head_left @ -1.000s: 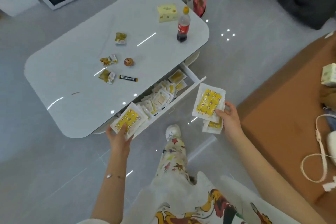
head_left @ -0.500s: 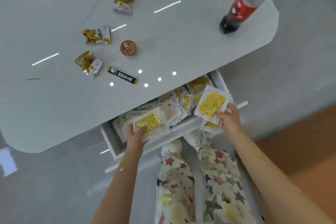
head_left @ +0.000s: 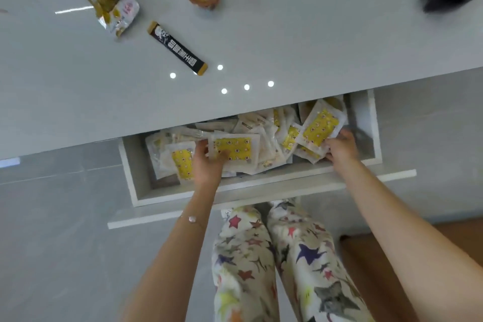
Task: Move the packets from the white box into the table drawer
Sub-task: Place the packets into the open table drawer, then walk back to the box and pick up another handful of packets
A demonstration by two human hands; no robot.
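Lowering both loads: your left hand (head_left: 206, 162) and right hand (head_left: 341, 150), a moment ago held above the drawer (head_left: 183, 195), now reach inside it, centre frame, below the counter (head_left: 287, 42). Left fingers pinch one yellow-printed packet (head_left: 234, 151) over the heap (head_left: 271, 133). Right fingers grip a small stack of packets (head_left: 320, 127), centre right. Status: delivered, not yet released. The white box: not in view.
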